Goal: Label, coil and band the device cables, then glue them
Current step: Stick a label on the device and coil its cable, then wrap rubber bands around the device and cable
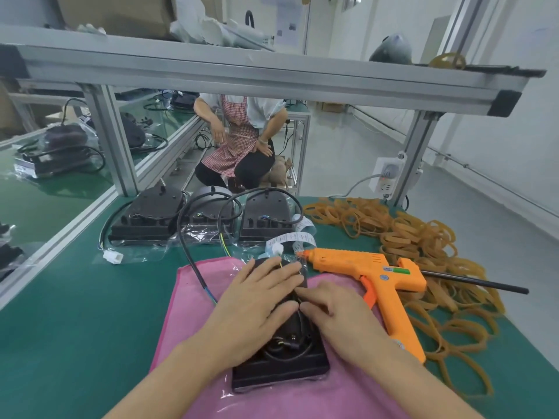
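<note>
A black device [281, 364] lies in clear plastic on a pink cloth [187, 322]. My left hand [251, 303] rests flat across its top, fingers straight. My right hand [335, 313] touches the device's right side, its fingertips at the black cable [193, 267] where it runs into the housing; whether they pinch it is hidden. The cable loops away up and left. An orange glue gun [372, 276] lies just right of my hands. A strip of white labels [293, 238] curls beyond the device.
Three more black devices [151, 216] with loose cables stand in bags at the bench's far edge. A big heap of tan rubber bands [423, 237] covers the right side. A seated person [239, 140] is beyond the aluminium frame [272, 83].
</note>
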Motion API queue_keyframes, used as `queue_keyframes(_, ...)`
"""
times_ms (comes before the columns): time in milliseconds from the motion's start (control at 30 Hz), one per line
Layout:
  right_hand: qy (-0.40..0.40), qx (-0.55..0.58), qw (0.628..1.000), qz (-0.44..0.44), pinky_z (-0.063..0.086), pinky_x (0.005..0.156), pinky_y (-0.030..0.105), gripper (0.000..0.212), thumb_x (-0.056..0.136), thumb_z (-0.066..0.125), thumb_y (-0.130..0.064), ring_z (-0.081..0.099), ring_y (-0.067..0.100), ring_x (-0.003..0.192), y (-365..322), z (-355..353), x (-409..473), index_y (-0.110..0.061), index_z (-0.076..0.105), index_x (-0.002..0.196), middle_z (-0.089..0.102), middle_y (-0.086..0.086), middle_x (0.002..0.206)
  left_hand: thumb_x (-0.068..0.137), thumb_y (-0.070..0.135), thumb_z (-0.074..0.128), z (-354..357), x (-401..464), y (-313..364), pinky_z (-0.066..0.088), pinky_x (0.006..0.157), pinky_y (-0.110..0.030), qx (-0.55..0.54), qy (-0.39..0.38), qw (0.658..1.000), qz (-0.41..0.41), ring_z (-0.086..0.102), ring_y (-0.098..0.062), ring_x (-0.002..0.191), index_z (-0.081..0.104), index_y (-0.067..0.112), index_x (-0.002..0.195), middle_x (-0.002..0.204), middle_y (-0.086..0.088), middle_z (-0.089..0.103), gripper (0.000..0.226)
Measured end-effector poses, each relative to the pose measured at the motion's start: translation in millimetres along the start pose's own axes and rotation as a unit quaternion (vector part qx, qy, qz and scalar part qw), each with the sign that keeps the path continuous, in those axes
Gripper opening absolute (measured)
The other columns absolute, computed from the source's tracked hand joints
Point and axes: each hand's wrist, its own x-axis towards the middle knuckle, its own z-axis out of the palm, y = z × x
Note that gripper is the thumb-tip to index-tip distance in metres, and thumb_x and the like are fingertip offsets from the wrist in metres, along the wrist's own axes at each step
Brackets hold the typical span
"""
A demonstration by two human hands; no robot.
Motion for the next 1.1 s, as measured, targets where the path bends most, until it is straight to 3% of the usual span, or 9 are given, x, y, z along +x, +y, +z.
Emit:
queue_keyframes(67, 0.013, -0.057, 0.998, -0.005, 0.043, 0.082, 0.034, 0.031, 0.100, 0.046, -0.033, 0.056, 0.016, 0.098, -4.5, 1.3, -4.5, -0.027, 0.061, 0.126, 0.063, -0.001, 0.102, 0.102, 0.048, 0.028, 8.3, 8.9, -5.6, -0.009, 0.119, -0.030, 0.033, -0.049, 0.998, -0.022, -0.002, 0.002, 0.146, 0.027, 0.036, 0.150, 0.156, 0.026, 0.018, 0.050)
queue_keyframes(267, 0.000, -0.150, 0.988, -0.026, 0.043, 0.075, 0.033, 0.038, 0.104, 0.028, -0.035, 0.052, 0.018, 0.099, -16.9, 4.2, -5.3, -0.026, 0.046, 0.136, 0.048, -0.003, 0.111, 0.103, 0.041, 0.034, 2.5, 19.2, -17.9, -0.020, 0.101, -0.004, 0.040, -0.064, 0.997, 0.019, 0.010, 0.001, 0.145, 0.033, 0.032, 0.148, 0.154, 0.022, 0.028, 0.046)
queue_keyframes(400, -0.031, -0.154, 0.987, -0.017, 0.043, 0.077, 0.034, 0.033, 0.103, 0.031, -0.034, 0.052, 0.018, 0.100, -18.6, -1.9, -3.3, -0.025, 0.049, 0.130, 0.050, -0.002, 0.110, 0.104, 0.043, 0.028, 6.4, 16.8, -21.0, -0.028, 0.105, -0.016, 0.052, -0.082, 0.995, -0.021, -0.004, 0.006, 0.145, 0.022, 0.033, 0.152, 0.159, 0.024, 0.008, 0.050)
queue_keyframes(500, -0.042, -0.069, 0.997, -0.018, 0.042, 0.081, 0.037, 0.027, 0.100, 0.040, -0.037, 0.052, 0.015, 0.094, -11.7, -11.3, 2.4, -0.025, 0.063, 0.107, 0.056, -0.002, 0.096, 0.103, 0.047, 0.023, 4.6, 21.3, -20.0, -0.026, 0.109, -0.032, 0.080, -0.095, 0.992, -0.032, -0.006, 0.002, 0.146, 0.024, 0.034, 0.152, 0.158, 0.025, 0.010, 0.050)
queue_keyframes(600, 0.003, -0.014, 0.999, 0.032, 0.036, 0.074, 0.034, 0.025, 0.098, 0.046, -0.030, 0.050, 0.014, 0.085, 7.0, -25.0, 23.8, -0.030, 0.066, 0.083, 0.054, -0.007, 0.081, 0.102, 0.048, 0.025, 6.2, 18.1, -20.5, -0.029, 0.107, -0.029, 0.072, -0.111, 0.991, -0.028, -0.012, 0.003, 0.145, 0.016, 0.034, 0.154, 0.158, 0.026, 0.001, 0.054)
queue_keyframes(667, 0.040, -0.047, 0.995, 0.080, 0.040, 0.080, 0.034, 0.022, 0.096, 0.049, -0.023, 0.056, 0.021, 0.096, 27.7, -37.2, 46.6, -0.020, 0.072, 0.095, 0.062, 0.000, 0.093, 0.102, 0.048, 0.028, 7.4, 14.5, -22.4, -0.031, 0.106, -0.028, 0.056, -0.119, 0.991, -0.028, -0.016, 0.006, 0.143, 0.012, 0.034, 0.154, 0.156, 0.028, -0.004, 0.056)
queue_keyframes(767, 0.083, -0.105, 0.981, 0.136, 0.046, 0.090, 0.034, 0.027, 0.095, 0.049, -0.013, 0.058, 0.025, 0.111, 56.7, -56.8, 80.8, -0.014, 0.073, 0.108, 0.067, 0.004, 0.117, 0.102, 0.047, 0.030, 1.2, 19.0, -23.1, -0.027, 0.109, -0.026, 0.033, -0.123, 0.992, -0.022, -0.012, 0.008, 0.143, 0.015, 0.036, 0.153, 0.156, 0.029, 0.004, 0.054)
queue_keyframes(867, 0.111, -0.159, 0.960, 0.200, 0.051, 0.078, 0.033, 0.028, 0.094, 0.048, -0.006, 0.062, 0.028, 0.103, 80.1, -71.9, 107.4, -0.013, 0.073, 0.104, 0.068, 0.008, 0.114, 0.101, 0.049, 0.033, -3.5, 24.5, -19.7, -0.027, 0.107, -0.021, 0.002, -0.110, 0.994, -0.018, -0.014, 0.014, 0.138, 0.018, 0.040, 0.151, 0.152, 0.034, 0.004, 0.052)
queue_keyframes(1100, -0.008, -0.227, 0.941, 0.249, 0.052, 0.083, 0.032, 0.022, 0.097, 0.055, -0.023, 0.062, 0.026, 0.104, 116.9, -58.2, 150.2, -0.011, 0.068, 0.110, 0.066, 0.008, 0.114, 0.098, 0.039, 0.048, -3.4, 18.5, -18.1, -0.005, 0.117, -0.018, -0.168, -0.027, 0.982, -0.086, 0.004, 0.026, 0.132, 0.034, 0.056, 0.123, 0.137, 0.045, 0.022, 0.034)
